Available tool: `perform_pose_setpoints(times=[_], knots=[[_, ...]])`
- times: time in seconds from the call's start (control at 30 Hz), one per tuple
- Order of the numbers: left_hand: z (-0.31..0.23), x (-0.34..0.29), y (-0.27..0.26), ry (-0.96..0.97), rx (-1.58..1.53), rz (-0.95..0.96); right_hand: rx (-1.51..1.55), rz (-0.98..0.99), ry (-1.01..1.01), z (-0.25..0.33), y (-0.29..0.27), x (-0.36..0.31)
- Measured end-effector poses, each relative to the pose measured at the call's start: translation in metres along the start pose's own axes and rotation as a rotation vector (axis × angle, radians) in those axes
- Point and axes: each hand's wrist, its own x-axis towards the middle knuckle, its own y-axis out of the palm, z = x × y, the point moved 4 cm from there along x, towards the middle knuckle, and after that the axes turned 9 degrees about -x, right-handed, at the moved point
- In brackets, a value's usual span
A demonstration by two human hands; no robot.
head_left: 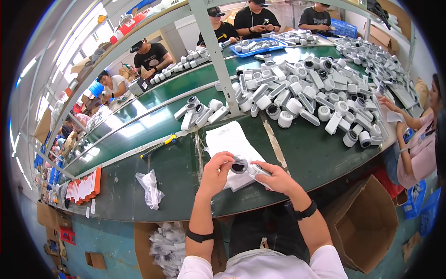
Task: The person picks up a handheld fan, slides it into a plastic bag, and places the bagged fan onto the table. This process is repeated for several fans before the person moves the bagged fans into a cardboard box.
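Note:
A white handheld device [239,165] with a round, dark-faced head and a flat handle is held in front of me. My right hand [276,178] is closed around its handle. At the left side of the head, the fingers of my left hand [215,174] pinch what looks like clear plastic film; its full extent is hard to make out. Beneath both hands lies a stack of thin white plastic bags [226,138]. To the left, a similar device in a clear bag [150,189] rests on the dark green bench [121,200].
A large heap of white devices [297,90] covers the right bench; a smaller group [200,113] sits by the metal post [214,51]. A yellow-and-black tool [159,145] lies left. Cardboard boxes [364,225] stand below. A co-worker [413,153] is at right, others beyond the conveyor.

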Motion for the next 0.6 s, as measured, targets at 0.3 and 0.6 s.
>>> perform_pose_setpoints(times=[0.3, 0.6], knots=[[-0.004, -0.006, 0.011, 0.222, 0.384, -0.16, 0.295, -0.206, -0.028, 0.001, 0.013, -0.003], [-0.025, -0.011, 0.023, 0.342, 0.517, -0.159, 0.175, -0.253, 0.006, 0.003, 0.016, -0.004]])
